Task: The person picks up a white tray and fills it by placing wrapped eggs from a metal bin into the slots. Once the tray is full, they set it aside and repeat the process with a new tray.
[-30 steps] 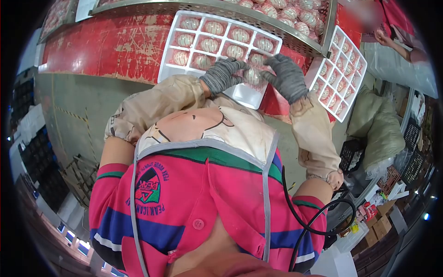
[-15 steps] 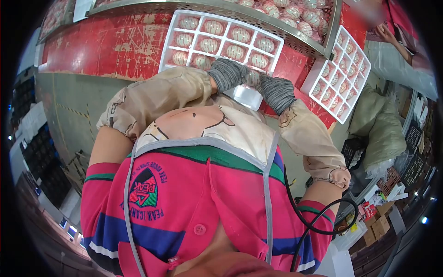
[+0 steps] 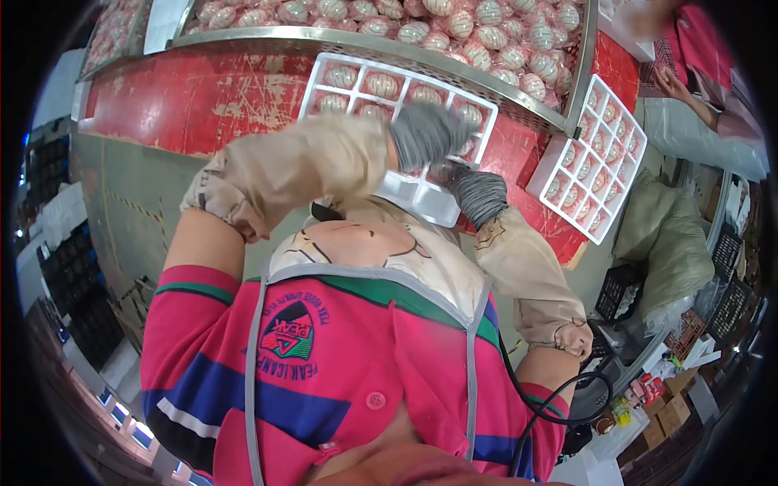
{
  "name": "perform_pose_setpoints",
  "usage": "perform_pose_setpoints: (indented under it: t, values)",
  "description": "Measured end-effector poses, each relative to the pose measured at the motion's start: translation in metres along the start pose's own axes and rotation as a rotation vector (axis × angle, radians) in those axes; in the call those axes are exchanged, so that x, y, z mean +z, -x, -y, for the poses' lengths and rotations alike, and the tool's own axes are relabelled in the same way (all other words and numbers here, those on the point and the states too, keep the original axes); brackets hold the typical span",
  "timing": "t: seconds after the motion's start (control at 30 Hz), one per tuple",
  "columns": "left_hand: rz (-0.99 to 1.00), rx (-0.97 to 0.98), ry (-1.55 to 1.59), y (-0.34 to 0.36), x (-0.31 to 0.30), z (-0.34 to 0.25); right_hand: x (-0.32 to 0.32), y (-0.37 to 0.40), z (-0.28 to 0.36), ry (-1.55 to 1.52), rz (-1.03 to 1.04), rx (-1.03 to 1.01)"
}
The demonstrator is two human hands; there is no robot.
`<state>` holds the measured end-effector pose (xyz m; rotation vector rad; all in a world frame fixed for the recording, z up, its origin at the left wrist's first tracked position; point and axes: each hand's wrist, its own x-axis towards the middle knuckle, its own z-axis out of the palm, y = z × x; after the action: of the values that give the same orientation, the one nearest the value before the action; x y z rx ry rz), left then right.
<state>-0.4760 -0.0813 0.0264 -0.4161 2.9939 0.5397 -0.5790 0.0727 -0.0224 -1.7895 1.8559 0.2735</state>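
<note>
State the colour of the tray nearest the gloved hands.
The tray is white; it shows best in the head view.

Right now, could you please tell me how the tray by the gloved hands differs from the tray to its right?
The near tray is partly hidden by the left hand, while no hand covers the side tray. The near tray shows empty compartments at the edge closest to the person; the side tray's compartments look filled. Both are white and divided, holding wrapped, striped round pieces.
</note>
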Motion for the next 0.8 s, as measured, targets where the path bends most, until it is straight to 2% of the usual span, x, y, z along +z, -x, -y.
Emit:
perform_pose_setpoints:
  t: [0.03,0.07,0.1,0.2,0.27,0.37,0.43,0.5,0.57,0.63,0.7,0.8]
  values:
    - [-0.372,0.117,-0.201,-0.027,0.005,0.032,0.0,0.003,0.002,-0.054,-0.074,-0.003]
    - [-0.452,0.233,-0.252,-0.042,-0.017,0.06,0.015,-0.006,-0.002,-0.02,0.043,0.113]
    - [-0.561,0.132,-0.221,-0.065,-0.03,0.085,0.016,-0.004,-0.002,-0.021,0.041,0.113]
    - [-0.43,-0.105,-0.235,-0.118,-0.062,0.134,0.014,-0.003,-0.004,-0.037,0.032,0.101]
    - [-0.349,-0.163,-0.186,-0.136,-0.068,0.152,0.017,-0.002,-0.003,-0.038,0.015,0.126]
    - [-0.368,-0.181,-0.023,-0.134,-0.08,0.151,0.018,-0.003,-0.001,-0.042,-0.016,0.176]
    - [-0.458,-0.18,0.149,-0.112,-0.09,0.144,0.014,0.002,0.001,-0.044,-0.082,0.144]
    - [-0.528,-0.162,0.38,-0.075,-0.109,0.132,0.005,0.004,0.004,-0.041,-0.055,0.125]
    - [-0.59,-0.228,0.742,-0.021,-0.119,0.112,0.007,0.001,0.002,0.026,0.015,0.111]
    - [-0.449,0.033,1.071,0.035,-0.091,0.14,0.0,0.001,0.006,0.01,0.014,0.119]
    - [-0.494,-0.374,1.095,0.11,-0.083,0.111,0.0,0.002,0.006,-0.001,0.005,0.133]
    - [-0.534,-0.813,1.429,0.192,-0.006,0.105,-0.008,-0.005,0.018,-0.037,-0.145,0.046]
